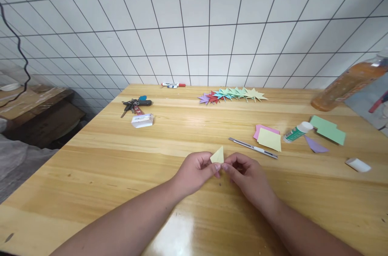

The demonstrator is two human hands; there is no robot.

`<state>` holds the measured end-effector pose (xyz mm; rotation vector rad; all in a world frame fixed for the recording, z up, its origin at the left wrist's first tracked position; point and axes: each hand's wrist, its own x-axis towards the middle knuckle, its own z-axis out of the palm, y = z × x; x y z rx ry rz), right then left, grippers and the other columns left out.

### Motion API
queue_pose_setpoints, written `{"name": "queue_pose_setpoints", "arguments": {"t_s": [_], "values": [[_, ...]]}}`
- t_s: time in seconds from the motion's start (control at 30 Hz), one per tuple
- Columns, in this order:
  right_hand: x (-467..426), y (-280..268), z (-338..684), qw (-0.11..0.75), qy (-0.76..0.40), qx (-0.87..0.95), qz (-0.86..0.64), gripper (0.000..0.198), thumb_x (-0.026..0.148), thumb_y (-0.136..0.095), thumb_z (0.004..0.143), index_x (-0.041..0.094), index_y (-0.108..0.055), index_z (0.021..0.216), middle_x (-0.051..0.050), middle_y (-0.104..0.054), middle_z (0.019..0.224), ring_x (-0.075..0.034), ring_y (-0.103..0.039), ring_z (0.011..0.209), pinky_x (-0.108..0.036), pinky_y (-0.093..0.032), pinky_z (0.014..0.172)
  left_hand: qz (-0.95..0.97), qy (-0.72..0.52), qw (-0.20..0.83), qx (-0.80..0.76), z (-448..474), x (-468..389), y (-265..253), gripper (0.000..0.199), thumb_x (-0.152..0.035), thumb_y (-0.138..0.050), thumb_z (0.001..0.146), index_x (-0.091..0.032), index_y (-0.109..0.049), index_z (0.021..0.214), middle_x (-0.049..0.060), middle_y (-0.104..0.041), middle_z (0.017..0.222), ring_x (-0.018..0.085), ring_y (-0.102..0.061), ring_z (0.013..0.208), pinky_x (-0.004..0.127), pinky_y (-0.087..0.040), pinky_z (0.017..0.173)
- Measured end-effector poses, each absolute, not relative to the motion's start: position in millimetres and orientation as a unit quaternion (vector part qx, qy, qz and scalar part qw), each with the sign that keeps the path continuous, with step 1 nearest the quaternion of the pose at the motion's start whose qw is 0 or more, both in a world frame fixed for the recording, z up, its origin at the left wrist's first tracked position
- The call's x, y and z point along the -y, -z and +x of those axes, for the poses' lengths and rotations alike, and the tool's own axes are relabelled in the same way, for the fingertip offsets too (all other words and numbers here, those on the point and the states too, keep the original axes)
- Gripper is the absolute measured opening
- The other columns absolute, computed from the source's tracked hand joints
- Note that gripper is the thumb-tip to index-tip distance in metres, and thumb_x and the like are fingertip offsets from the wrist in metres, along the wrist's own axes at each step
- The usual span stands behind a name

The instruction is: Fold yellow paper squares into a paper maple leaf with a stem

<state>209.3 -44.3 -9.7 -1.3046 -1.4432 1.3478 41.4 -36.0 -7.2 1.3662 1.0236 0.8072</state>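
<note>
A small folded piece of pale yellow paper [218, 155], pointed at its top, is held up just above the wooden table [121, 183]. My left hand [198, 170] pinches its lower left part between thumb and fingers. At the lower right corner, the thumb and fingertips of my right hand [245, 172] are closed on the same paper. Beyond my right hand lies a slim craft knife [253, 147]. Close to the knife are square sheets of yellow paper [269, 139] over pink paper [261, 130].
Along the back stands a row of coloured folded-paper pieces [233, 94], with markers [173, 85] to its left. Keys [133, 104] and a small white box [142, 120] sit left. Rightward are a glue stick [298, 132], green paper [329, 131], a purple triangle [316, 145], a white cap [358, 164] and a bottle [348, 82].
</note>
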Motion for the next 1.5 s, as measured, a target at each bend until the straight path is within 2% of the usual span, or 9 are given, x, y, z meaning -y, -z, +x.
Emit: {"name": "queue_pose_setpoints", "arguments": {"t_s": [0.2, 0.43, 0.63, 0.77, 0.93, 1.03, 1.17, 1.37, 1.5], "values": [[42.4, 7.8, 211.5, 0.376, -0.581, 0.532, -0.487, 0.027, 0.043, -0.061, 0.075, 0.017, -0.055, 0.07, 0.001, -0.053, 0.065, -0.012, -0.046, 0.059, -0.022, -0.043, 0.05, 0.61, -0.342, 0.542, -0.467, 42.9, 37.8, 13.4, 0.029, -0.039, -0.06, 0.077, -0.013, -0.061, 0.064, -0.001, -0.056, 0.058, 0.011, -0.048, 0.055, 0.021, -0.035, 0.053], [41.8, 4.8, 209.9, 0.385, -0.605, 0.511, -0.474, 0.029, 0.044, -0.062, 0.074, 0.016, -0.055, 0.068, 0.001, -0.053, 0.064, -0.012, -0.048, 0.058, -0.023, -0.044, 0.053, 0.578, -0.35, 0.58, -0.455, 43.0, 34.4, 4.5, 0.028, -0.037, -0.062, 0.075, -0.012, -0.063, 0.06, 0.002, -0.062, 0.059, 0.012, -0.052, 0.057, 0.022, -0.038, 0.057], [42.9, 6.4, 211.3, 0.411, -0.602, 0.517, -0.449, 0.023, 0.038, -0.066, 0.072, 0.018, -0.058, 0.078, 0.0, -0.057, 0.071, -0.013, -0.05, 0.063, -0.023, -0.043, 0.056, 0.622, -0.294, 0.561, -0.461, 41.5, 38.1, 5.7, 0.028, -0.033, -0.059, 0.076, -0.012, -0.062, 0.059, 0.002, -0.061, 0.057, 0.01, -0.049, 0.053, 0.02, -0.036, 0.052], [43.8, 9.0, 213.7, 0.443, -0.596, 0.494, -0.453, 0.021, 0.035, -0.062, 0.077, 0.017, -0.059, 0.066, 0.002, -0.053, 0.057, -0.01, -0.047, 0.056, -0.022, -0.038, 0.055, 0.671, -0.244, 0.529, -0.458, 39.4, 40.2, 9.7, 0.025, -0.032, -0.059, 0.076, -0.012, -0.063, 0.062, 0.001, -0.058, 0.056, 0.009, -0.045, 0.051, 0.02, -0.034, 0.049], [43.8, 10.9, 215.0, 0.469, -0.623, 0.441, -0.444, 0.024, 0.03, -0.063, 0.077, 0.016, -0.057, 0.059, 0.002, -0.051, 0.054, -0.01, -0.045, 0.054, -0.021, -0.035, 0.053, 0.681, -0.219, 0.544, -0.44, 36.7, 38.5, 9.0, 0.028, -0.035, -0.059, 0.076, -0.012, -0.064, 0.062, 0.002, -0.058, 0.055, 0.01, -0.045, 0.05, 0.02, -0.034, 0.048], [42.0, 8.4, 214.0, 0.447, -0.622, 0.458, -0.451, 0.023, 0.034, -0.061, 0.078, 0.017, -0.059, 0.064, 0.002, -0.052, 0.055, -0.01, -0.046, 0.055, -0.021, -0.037, 0.054, 0.658, -0.243, 0.566, -0.433, 37.6, 38.0, 6.9, 0.028, -0.035, -0.059, 0.076, -0.012, -0.064, 0.062, 0.003, -0.06, 0.057, 0.011, -0.048, 0.051, 0.02, -0.035, 0.049], [40.6, 7.2, 213.0, 0.407, -0.62, 0.491, -0.457, 0.022, 0.039, -0.063, 0.075, 0.018, -0.06, 0.081, 0.0, -0.057, 0.068, -0.012, -0.05, 0.061, -0.023, -0.042, 0.056, 0.61, -0.313, 0.584, -0.436, 40.5, 36.2, 6.9, 0.028, -0.036, -0.06, 0.075, -0.012, -0.063, 0.06, 0.003, -0.061, 0.058, 0.011, -0.051, 0.055, 0.021, -0.036, 0.053], [41.2, 9.7, 212.4, 0.369, -0.561, 0.557, -0.488, 0.022, 0.037, -0.059, 0.077, 0.017, -0.057, 0.07, 0.001, -0.054, 0.064, -0.012, -0.047, 0.058, -0.023, -0.04, 0.055, 0.597, -0.34, 0.574, -0.447, 40.2, 34.8, 9.1, 0.029, -0.036, -0.061, 0.076, -0.012, -0.06, 0.061, 0.0, -0.056, 0.057, 0.01, -0.047, 0.054, 0.02, -0.034, 0.053], [42.7, 7.9, 211.1, 0.347, -0.549, 0.578, -0.495, 0.019, 0.034, -0.055, 0.078, 0.018, -0.054, 0.069, 0.003, -0.049, 0.062, -0.011, -0.045, 0.058, -0.022, -0.038, 0.053, 0.591, -0.354, 0.585, -0.428, 40.5, 37.3, 5.2, 0.024, -0.037, -0.063, 0.075, -0.013, -0.06, 0.077, -0.001, -0.054, 0.067, 0.01, -0.045, 0.057, 0.019, -0.032, 0.052]]}}
